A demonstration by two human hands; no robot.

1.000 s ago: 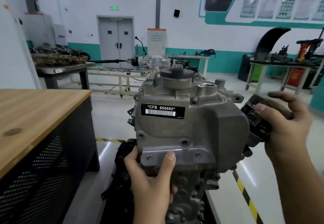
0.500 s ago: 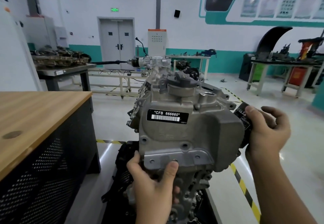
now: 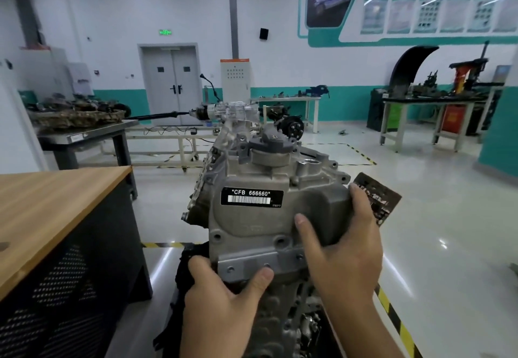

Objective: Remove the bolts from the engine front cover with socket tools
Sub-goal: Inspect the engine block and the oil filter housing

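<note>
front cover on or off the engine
Cannot tell. Both hands, left and right, grip the front cover, but its seam with the engine is hidden.

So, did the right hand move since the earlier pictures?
Yes. The right hand came off the dark oil filter beside the engine and moved left onto the front cover, nearer the barcode label.

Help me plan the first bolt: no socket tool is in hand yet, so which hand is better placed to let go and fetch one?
Probably the right hand: it only grips the front cover's right corner, while the left hand holds the lower flange from beneath and seems to steady it. No tool is visible.
</note>
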